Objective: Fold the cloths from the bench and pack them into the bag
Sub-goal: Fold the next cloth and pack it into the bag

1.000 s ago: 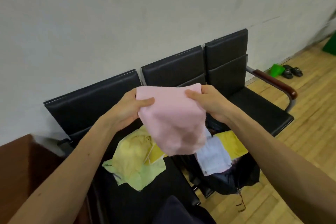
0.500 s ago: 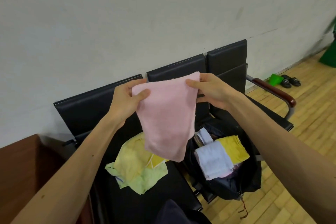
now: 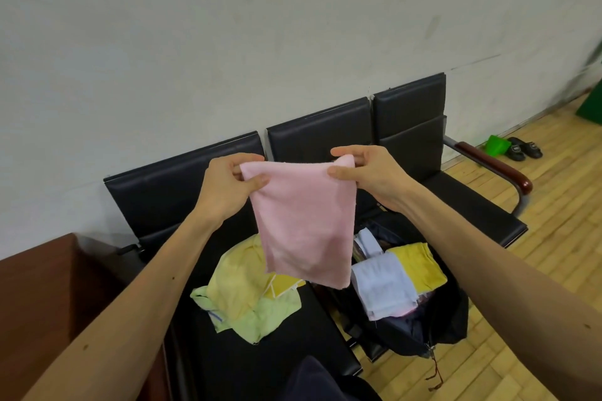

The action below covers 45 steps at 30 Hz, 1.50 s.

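Your tabletop (image 3: 247,365) is a black padded row of three seats set against the wall, with a wood-topped armrest (image 3: 495,166) at its right end. On the left seat lies a loose heap of yellow and pale green cloths (image 3: 241,296), crumpled and overlapping. Just to their right sits the dark bag (image 3: 449,319), mouth open; you can't tell whether it rests wholly on the seat. The wooden floor (image 3: 553,254) carries black sandals (image 3: 524,148) near the wall
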{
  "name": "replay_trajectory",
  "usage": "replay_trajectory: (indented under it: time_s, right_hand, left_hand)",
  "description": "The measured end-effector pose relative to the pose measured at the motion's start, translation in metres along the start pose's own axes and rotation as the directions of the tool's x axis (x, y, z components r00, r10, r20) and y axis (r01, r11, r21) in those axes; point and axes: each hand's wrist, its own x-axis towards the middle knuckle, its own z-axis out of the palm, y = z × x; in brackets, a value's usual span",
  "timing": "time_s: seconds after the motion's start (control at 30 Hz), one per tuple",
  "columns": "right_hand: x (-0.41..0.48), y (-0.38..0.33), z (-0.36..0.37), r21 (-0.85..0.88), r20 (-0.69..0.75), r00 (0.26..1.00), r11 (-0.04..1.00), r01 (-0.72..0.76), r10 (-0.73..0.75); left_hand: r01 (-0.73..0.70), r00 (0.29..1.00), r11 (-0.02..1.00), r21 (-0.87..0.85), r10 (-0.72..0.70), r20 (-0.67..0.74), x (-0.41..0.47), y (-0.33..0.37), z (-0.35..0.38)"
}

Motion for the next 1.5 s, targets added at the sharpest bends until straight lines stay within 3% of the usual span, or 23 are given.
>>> replay_trajectory:
  time_s: [0.1,0.23,0.33,0.5,0.63,0.77,0.87,1.0,1.07,1.23,1.33,1.4,1.5]
  right_hand:
    - [-0.005,0.004,0.0,-0.26,-0.048,0.994,0.962,0.083,-0.099]
    - [-0.013,0.013,0.0,-0.549,-0.1,0.965,0.822,0.149,-0.242]
    - [-0.015,0.02,-0.003,-0.62,-0.116,0.951,0.769,0.157,-0.288]
    - [-0.019,0.032,-0.012,-0.624,-0.116,0.953,0.767,0.148,-0.279]
    - [-0.026,0.047,-0.025,-0.453,-0.052,0.992,0.888,0.076,-0.112]
    - [-0.045,0.066,-0.035,-0.053,0.153,0.983,0.994,-0.092,0.099]
    - [-0.055,0.083,-0.036,0.227,0.176,0.976,0.959,-0.169,0.13]
    - [-0.068,0.093,-0.017,0.618,0.222,0.968,0.751,-0.23,0.114]
    - [-0.08,0.099,0.007,0.661,0.29,0.942,0.677,-0.324,0.168]
    - [-0.111,0.113,0.056,0.552,0.519,0.828,0.657,-0.513,0.211]
    - [-0.118,0.11,0.058,0.603,0.542,0.823,0.604,-0.522,0.17]
    - [-0.121,0.104,0.057,0.657,0.536,0.829,0.539,-0.527,0.159]
    - [-0.119,0.091,0.055,0.706,0.486,0.852,0.488,-0.513,0.194]
  left_hand:
    - [-0.033,0.999,0.994,0.1,0.034,0.0,-0.002,0.002,0.004]
    - [-0.065,0.998,0.982,0.179,0.068,-0.009,-0.004,0.002,0.014]
    - [-0.097,0.995,0.972,0.214,0.1,-0.001,-0.006,0.002,0.021]
    - [-0.103,0.994,0.958,0.266,0.107,0.0,-0.008,0.002,0.032]
    - [-0.151,0.988,0.959,0.238,0.144,0.05,-0.009,0.002,0.038]
    - [-0.117,0.952,0.991,-0.058,0.129,0.278,-0.022,0.006,0.036]
    - [-0.104,0.928,0.983,-0.153,0.151,0.341,-0.029,0.014,0.04]
    - [-0.08,0.964,0.983,-0.166,0.119,0.239,-0.029,0.031,0.056]
    - [-0.003,0.98,0.966,-0.26,0.055,0.192,-0.028,0.039,0.063]
    - [0.216,0.976,0.871,-0.441,-0.179,0.123,-0.028,0.034,0.067]
    - [0.437,0.898,0.787,-0.436,-0.412,0.156,-0.026,0.009,0.055]
    - [0.57,0.813,0.66,-0.489,-0.539,0.221,-0.028,-0.009,0.048]
    - [0.658,0.743,0.493,-0.57,-0.547,0.385,-0.044,-0.031,0.046]
